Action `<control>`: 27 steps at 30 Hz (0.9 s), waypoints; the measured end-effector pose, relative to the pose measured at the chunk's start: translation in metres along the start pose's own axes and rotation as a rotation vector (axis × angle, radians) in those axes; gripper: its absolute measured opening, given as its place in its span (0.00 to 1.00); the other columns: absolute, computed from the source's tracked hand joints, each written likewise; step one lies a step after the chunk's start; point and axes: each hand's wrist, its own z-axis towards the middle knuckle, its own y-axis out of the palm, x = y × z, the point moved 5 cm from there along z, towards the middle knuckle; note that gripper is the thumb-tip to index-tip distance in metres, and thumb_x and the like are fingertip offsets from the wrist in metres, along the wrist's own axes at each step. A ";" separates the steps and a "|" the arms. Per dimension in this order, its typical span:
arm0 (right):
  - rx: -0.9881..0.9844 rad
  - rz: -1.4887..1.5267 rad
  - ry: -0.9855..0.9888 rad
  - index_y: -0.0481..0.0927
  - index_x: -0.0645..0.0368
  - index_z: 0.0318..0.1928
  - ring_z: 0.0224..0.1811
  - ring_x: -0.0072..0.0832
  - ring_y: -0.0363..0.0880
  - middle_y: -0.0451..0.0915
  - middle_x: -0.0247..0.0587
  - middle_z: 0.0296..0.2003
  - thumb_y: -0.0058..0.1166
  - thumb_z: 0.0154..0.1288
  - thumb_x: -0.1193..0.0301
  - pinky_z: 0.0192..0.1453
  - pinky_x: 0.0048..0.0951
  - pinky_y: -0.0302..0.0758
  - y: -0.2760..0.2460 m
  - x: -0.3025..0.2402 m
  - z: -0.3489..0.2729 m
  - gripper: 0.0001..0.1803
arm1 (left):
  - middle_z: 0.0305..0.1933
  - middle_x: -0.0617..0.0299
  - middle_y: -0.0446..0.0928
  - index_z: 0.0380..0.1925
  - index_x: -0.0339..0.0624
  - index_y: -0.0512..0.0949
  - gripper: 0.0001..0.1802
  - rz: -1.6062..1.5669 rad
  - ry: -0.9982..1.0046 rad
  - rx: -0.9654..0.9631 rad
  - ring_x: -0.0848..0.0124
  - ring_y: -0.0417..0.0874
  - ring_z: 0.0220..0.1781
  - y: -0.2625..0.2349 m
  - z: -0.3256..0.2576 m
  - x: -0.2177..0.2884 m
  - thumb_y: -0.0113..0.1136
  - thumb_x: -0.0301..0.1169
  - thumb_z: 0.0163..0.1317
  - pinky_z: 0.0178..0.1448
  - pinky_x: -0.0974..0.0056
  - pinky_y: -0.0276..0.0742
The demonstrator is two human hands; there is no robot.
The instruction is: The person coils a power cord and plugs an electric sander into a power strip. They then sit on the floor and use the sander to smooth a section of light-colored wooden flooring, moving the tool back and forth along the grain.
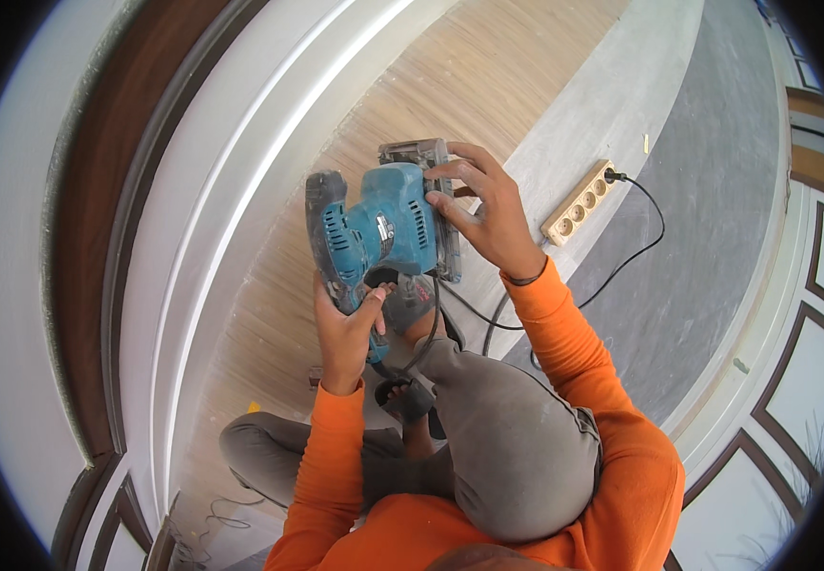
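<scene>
A teal and black electric sheet sander [395, 221], dusty all over, is held up in front of me, turned so that its flat base faces right. My left hand [345, 338] is closed round the lower part of its handle, fingers partly hidden behind it. On the other side my right hand [490, 207] grips the edge of the base, thumb against the body and fingers spread over the pad's far end. The pad's face is turned away from view. From the sander's lower end a black cord [428, 347] hangs down in a loop.
A wooden-coloured power strip [578, 203] lies on the floor at right, with a black plug [612, 176] in its end socket and a cable [657, 243] curving away. My bent knee [521, 443] and sandalled foot [405, 400] are close below. White moulding [240, 205] runs along the left.
</scene>
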 end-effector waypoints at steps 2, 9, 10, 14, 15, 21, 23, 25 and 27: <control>0.015 0.057 0.030 0.86 0.59 0.51 0.55 0.41 0.85 0.79 0.49 0.60 0.68 0.67 0.72 0.51 0.36 0.88 0.006 -0.001 0.000 0.13 | 0.39 0.56 0.80 0.63 0.34 0.64 0.28 0.029 0.017 0.018 0.76 0.78 0.25 0.000 -0.002 0.002 0.63 0.18 0.66 0.27 0.71 0.73; 0.084 0.247 0.167 0.84 0.64 0.53 0.50 0.35 0.89 0.84 0.50 0.58 0.59 0.75 0.74 0.51 0.32 0.86 0.021 0.013 -0.010 0.11 | 0.40 0.60 0.78 0.61 0.36 0.64 0.28 0.052 0.066 0.049 0.76 0.78 0.30 0.008 -0.014 0.008 0.67 0.21 0.65 0.31 0.71 0.76; 0.085 0.280 0.235 0.84 0.64 0.53 0.49 0.33 0.89 0.85 0.49 0.55 0.59 0.75 0.73 0.51 0.30 0.84 0.025 0.014 -0.013 0.11 | 0.40 0.60 0.77 0.60 0.37 0.63 0.28 0.048 0.073 0.047 0.76 0.79 0.31 0.008 -0.016 0.007 0.68 0.22 0.65 0.32 0.70 0.76; 0.112 0.409 0.421 0.83 0.67 0.54 0.48 0.27 0.88 0.88 0.46 0.45 0.60 0.76 0.71 0.51 0.26 0.81 0.038 0.020 -0.025 0.13 | 0.40 0.60 0.76 0.61 0.38 0.63 0.30 0.177 0.117 0.013 0.76 0.78 0.31 0.005 -0.022 0.000 0.69 0.22 0.64 0.34 0.69 0.77; 0.124 0.441 0.444 0.82 0.67 0.54 0.48 0.26 0.87 0.89 0.46 0.43 0.61 0.76 0.71 0.51 0.25 0.81 0.042 0.022 -0.027 0.13 | 0.40 0.60 0.76 0.61 0.38 0.62 0.31 0.207 0.147 0.000 0.76 0.78 0.31 0.005 -0.022 -0.002 0.69 0.23 0.64 0.35 0.69 0.77; 0.170 0.567 0.462 0.81 0.68 0.55 0.47 0.23 0.86 0.88 0.44 0.43 0.63 0.74 0.71 0.51 0.24 0.80 0.048 0.025 -0.039 0.15 | 0.38 0.58 0.76 0.65 0.38 0.59 0.34 0.017 0.047 -0.053 0.74 0.78 0.30 0.011 -0.028 0.007 0.68 0.21 0.64 0.34 0.67 0.78; 0.161 0.574 0.474 0.81 0.68 0.55 0.47 0.23 0.86 0.88 0.44 0.43 0.62 0.74 0.73 0.52 0.24 0.80 0.050 0.025 -0.038 0.14 | 0.37 0.57 0.76 0.66 0.38 0.58 0.35 0.009 0.037 -0.057 0.74 0.78 0.28 0.013 -0.029 0.009 0.66 0.20 0.64 0.34 0.67 0.78; 0.159 0.580 0.479 0.82 0.68 0.54 0.47 0.23 0.86 0.88 0.44 0.43 0.62 0.74 0.73 0.52 0.24 0.80 0.053 0.026 -0.040 0.13 | 0.36 0.56 0.76 0.67 0.38 0.57 0.35 0.000 0.035 -0.067 0.73 0.78 0.27 0.017 -0.032 0.009 0.65 0.19 0.64 0.33 0.67 0.78; 0.162 0.589 0.476 0.83 0.68 0.54 0.47 0.23 0.86 0.88 0.44 0.44 0.62 0.75 0.73 0.52 0.24 0.80 0.055 0.030 -0.037 0.13 | 0.36 0.56 0.76 0.67 0.37 0.57 0.34 -0.028 0.023 -0.059 0.72 0.78 0.25 0.019 -0.035 0.009 0.63 0.20 0.65 0.32 0.66 0.79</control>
